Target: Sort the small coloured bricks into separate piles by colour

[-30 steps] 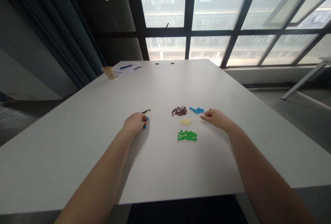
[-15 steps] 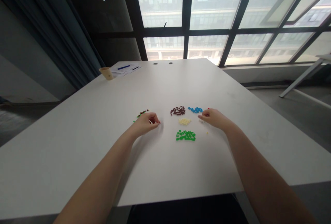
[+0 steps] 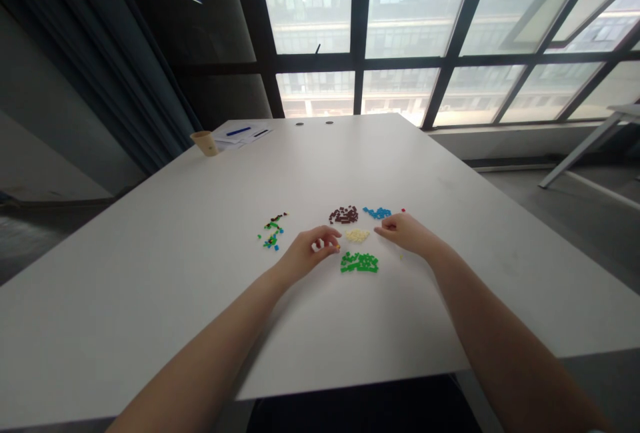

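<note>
Table (image 3: 200, 273), white: one.

Sorted piles of small plastic pieces: four, near the middle.
- Brown pile (image 3: 344, 214), far left of the group.
- Blue pile (image 3: 377, 212), just beside it on the right, stretched left to right.
- Cream pile (image 3: 357, 235), in front of those two and a little wider than deep.
- Green pile (image 3: 359, 262), nearest me, with its long axis left to right.

The pieces in each pile are too small to count.

Mixed pile (image 3: 273, 232): one, well to the left, a loose streak running from near-left to far-right.

Stray red piece (image 3: 403, 210): one, just beyond my right hand.

My left hand (image 3: 310, 253): curled, with thumb and forefinger drawn close together and the tips pointing right, just beside the cream pile and the green pile's left end. I cannot tell whether a piece is pinched there.

My right hand (image 3: 403, 230): loosely closed, with the tips pointing left at the cream pile, near it but apart. I cannot tell if it grips anything.

Far left corner: one paper cup (image 3: 206, 143), upright, and sheets of paper (image 3: 250, 134) with one blue pen (image 3: 238, 130) lying on them. The writing is too small to read.
</note>
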`<control>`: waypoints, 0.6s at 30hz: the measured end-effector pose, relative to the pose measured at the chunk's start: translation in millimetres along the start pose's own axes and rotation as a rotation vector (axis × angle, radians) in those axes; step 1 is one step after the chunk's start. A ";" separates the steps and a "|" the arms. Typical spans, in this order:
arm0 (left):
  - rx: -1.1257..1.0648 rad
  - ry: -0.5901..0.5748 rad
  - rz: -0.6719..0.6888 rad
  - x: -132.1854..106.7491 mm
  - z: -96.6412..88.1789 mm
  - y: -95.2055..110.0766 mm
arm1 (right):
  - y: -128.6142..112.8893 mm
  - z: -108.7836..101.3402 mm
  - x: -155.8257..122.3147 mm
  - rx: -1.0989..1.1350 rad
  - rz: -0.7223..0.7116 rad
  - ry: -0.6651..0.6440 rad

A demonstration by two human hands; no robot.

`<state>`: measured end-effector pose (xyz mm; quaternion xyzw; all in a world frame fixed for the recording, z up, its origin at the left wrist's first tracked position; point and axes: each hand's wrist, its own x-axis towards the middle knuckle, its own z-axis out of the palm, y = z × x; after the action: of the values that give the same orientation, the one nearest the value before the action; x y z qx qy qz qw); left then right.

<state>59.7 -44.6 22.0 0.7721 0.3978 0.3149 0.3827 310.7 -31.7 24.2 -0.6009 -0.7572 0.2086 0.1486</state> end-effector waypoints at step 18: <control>-0.293 0.014 0.000 -1.8 10.1 -4.5 | -41.2 14.7 -10.5 0.171 -0.549 0.242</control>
<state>65.1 -47.8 12.8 0.7057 0.3501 0.3752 0.4886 271.2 -51.8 32.1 -0.3799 -0.8476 0.1507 0.3385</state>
